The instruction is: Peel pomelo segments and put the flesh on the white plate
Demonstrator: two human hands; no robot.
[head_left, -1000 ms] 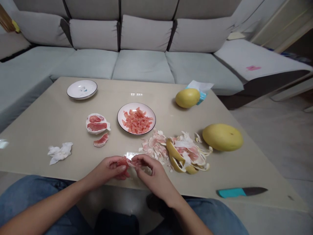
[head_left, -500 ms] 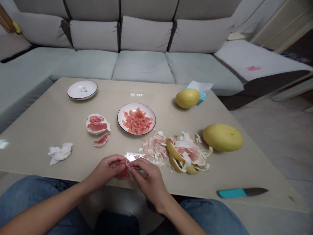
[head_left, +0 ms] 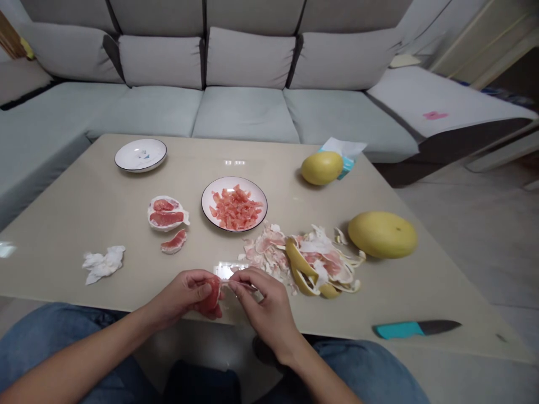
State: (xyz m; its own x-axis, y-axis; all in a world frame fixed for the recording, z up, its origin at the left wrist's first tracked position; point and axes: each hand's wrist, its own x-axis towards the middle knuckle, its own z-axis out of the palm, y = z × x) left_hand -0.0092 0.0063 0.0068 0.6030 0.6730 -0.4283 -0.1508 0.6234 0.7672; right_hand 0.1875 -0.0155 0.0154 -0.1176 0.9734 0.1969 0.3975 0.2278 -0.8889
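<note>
My left hand (head_left: 189, 296) is closed around a pink pomelo segment (head_left: 211, 297) at the near edge of the beige table (head_left: 84, 207). My right hand (head_left: 264, 300) pinches a thin strip of white membrane (head_left: 236, 285) that still hangs on that segment. Both hands hover just over the table's front edge. A plate of peeled pink flesh (head_left: 234, 203) stands beyond them in the middle. Left of it lie a partly peeled pomelo chunk (head_left: 166, 213) and a loose segment (head_left: 174, 242).
A heap of peel and membrane (head_left: 307, 259) lies right of my hands. Two whole yellow pomelos (head_left: 382, 234) (head_left: 321, 168) sit further right. A teal-handled knife (head_left: 416, 327) lies near the front right edge. An empty white plate (head_left: 140, 155), a crumpled tissue (head_left: 102, 263) and a sofa (head_left: 244, 73) are also here.
My right hand has slid slightly right, drawing the membrane strip away from the segment. My left hand has turned the segment a little; the rest of the table is unchanged.
</note>
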